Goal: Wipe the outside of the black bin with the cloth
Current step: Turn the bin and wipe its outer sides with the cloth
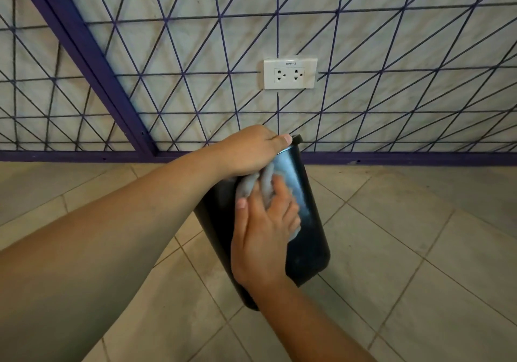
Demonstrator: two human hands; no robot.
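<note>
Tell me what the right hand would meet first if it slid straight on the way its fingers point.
Probably the left hand, gripping the black bin near its rim. The right hand presses the grey cloth up the bin's side toward it; little cloth separates them.

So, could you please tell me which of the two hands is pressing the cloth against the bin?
The right hand presses the grey cloth on the black bin's side; the left hand only grips its rim.
</note>
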